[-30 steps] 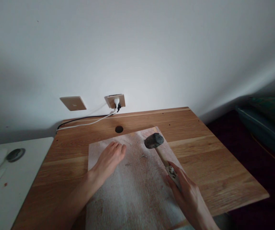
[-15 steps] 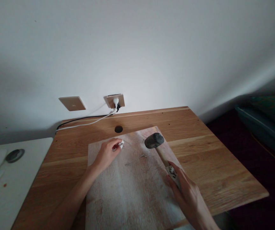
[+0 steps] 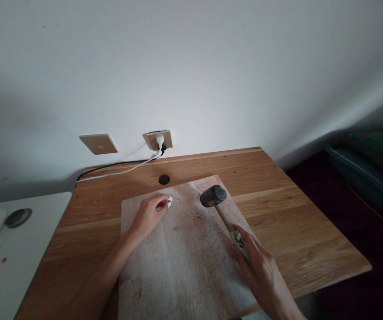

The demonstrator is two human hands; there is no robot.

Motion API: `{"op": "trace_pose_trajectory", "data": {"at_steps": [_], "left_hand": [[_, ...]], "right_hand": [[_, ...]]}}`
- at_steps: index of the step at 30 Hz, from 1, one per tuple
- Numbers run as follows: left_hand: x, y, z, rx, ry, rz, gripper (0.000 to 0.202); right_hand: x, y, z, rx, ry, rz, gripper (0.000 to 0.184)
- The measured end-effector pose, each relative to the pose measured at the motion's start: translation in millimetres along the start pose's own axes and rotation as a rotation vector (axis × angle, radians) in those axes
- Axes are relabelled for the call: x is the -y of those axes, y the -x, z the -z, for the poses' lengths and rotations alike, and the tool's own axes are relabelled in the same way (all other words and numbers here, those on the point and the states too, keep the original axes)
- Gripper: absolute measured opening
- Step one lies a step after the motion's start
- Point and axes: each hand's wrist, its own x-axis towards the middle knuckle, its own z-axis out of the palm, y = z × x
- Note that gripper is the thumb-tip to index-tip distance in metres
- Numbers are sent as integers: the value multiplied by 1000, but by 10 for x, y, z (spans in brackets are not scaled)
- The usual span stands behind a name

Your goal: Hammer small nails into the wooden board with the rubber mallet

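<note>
My right hand (image 3: 256, 258) is wrapped round the handle of a rubber mallet (image 3: 213, 196). The mallet's dark head is over the right part of a worn, whitish wooden board (image 3: 178, 262). Near the board's far left corner, my left hand (image 3: 150, 211) pinches a small white piece (image 3: 169, 202), mostly hidden by the fingers, so its kind does not show. A few small bits, perhaps nails (image 3: 198, 217), lie on the board between the two hands.
The board lies on a wooden table (image 3: 298, 222) against a white wall. Cables (image 3: 125, 171) run from a wall socket (image 3: 158, 140) along the table's back edge, near a round hole (image 3: 164, 179). A white surface (image 3: 41, 231) adjoins on the left, with a dark round object (image 3: 18, 218) on it.
The view has shifted very slightly. Both hands keep their grips, and the mallet hangs in nearly the same spot above the board.
</note>
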Motion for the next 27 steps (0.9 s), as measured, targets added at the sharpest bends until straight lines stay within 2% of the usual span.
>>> {"op": "trace_pose_trajectory", "data": {"at_steps": [14,27], "left_hand": [[-3,14,-17,-12,14,14,18],[-15,66,-46,-15,-80,-115,22]], "right_hand": [[-29,14,-27,-16,-6,35,43],[28,1,10,-12,0,62,42]]}}
